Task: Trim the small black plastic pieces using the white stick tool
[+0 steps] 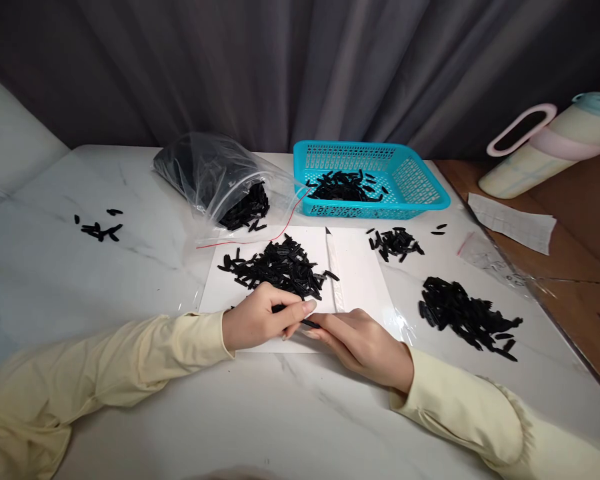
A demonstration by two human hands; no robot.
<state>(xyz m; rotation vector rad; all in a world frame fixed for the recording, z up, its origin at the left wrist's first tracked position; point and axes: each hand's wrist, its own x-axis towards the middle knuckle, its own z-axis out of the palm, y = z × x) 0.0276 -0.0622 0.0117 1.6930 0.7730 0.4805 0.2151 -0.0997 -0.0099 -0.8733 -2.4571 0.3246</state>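
Note:
My left hand and my right hand meet over the front of a white sheet. Both are closed in a pinch on one small black strip, whose ends are mostly hidden by the fingers. Just behind the left hand, a heap of similar black strips covers the sheet's left part. To the right of that heap lies a slim white stick with a dark pointed tip, perhaps a wrapped pencil. What kind of thing the strips are I cannot tell.
An opened clear zip bag of black strips lies at the back left. Beside it stands a blue plastic basket with more strips. Smaller piles lie right, centre right and far left. A bottle leans in at right.

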